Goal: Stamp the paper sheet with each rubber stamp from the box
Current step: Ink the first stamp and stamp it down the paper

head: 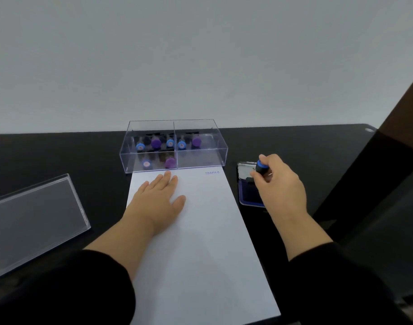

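While the left hand (159, 197) lies flat, fingers straight, on the paper sheet (200, 242), the right hand (279, 181) has its grip closed round a blue-capped rubber stamp (261, 167) over the open ink pad (249, 190). Left of that grip: one "FRAGILE" print (212, 173); clear box (174, 146) of stamps beyond; lid (34, 221) far left on the black counter (294, 146).

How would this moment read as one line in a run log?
left hand: flat on paper | right hand: holds stamp over ink pad | paper: one print
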{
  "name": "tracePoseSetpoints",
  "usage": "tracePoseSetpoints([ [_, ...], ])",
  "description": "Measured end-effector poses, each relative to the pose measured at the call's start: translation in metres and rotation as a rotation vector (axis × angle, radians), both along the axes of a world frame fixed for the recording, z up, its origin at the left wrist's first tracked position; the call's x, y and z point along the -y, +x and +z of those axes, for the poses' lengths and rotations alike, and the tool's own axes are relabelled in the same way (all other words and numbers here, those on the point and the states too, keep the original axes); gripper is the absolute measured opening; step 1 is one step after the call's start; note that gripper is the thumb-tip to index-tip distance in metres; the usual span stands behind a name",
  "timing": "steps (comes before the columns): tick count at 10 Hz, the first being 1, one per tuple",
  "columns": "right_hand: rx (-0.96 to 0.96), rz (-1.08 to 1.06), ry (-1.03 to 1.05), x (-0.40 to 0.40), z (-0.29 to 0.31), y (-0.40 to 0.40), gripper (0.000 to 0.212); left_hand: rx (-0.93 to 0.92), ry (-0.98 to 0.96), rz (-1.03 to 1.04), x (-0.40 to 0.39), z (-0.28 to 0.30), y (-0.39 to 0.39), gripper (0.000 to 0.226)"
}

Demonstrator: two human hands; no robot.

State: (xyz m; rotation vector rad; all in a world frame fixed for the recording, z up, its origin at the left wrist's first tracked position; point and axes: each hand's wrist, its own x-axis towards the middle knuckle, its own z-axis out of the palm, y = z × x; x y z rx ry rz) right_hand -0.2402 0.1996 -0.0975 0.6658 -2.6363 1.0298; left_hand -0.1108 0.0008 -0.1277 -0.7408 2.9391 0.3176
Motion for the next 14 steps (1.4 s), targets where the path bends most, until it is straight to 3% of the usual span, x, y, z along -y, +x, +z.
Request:
tracePoseSetpoints([
  [3,0.021,-0.027,0.137,0.002,-0.002,0.001,0.025,0.011,-0.006,-0.001,0.001,-0.001,0.000,0.060],
  [10,0.055,-0.038,0.141,0.003,-0.002,-0.003,0.023,0.013,-0.006,0.001,0.002,-0.002,-0.002,0.060],
  [12,0.063,0.026,-0.058,0.007,0.007,-0.005,0.023,0.012,-0.010,-0.006,0.001,-0.001,-0.001,0.060],
  [14,0.069,0.184,-0.107,0.053,0.018,-0.003,0.021,-0.016,0.005,-0.001,-0.001,-0.002,0.000,0.060],
])
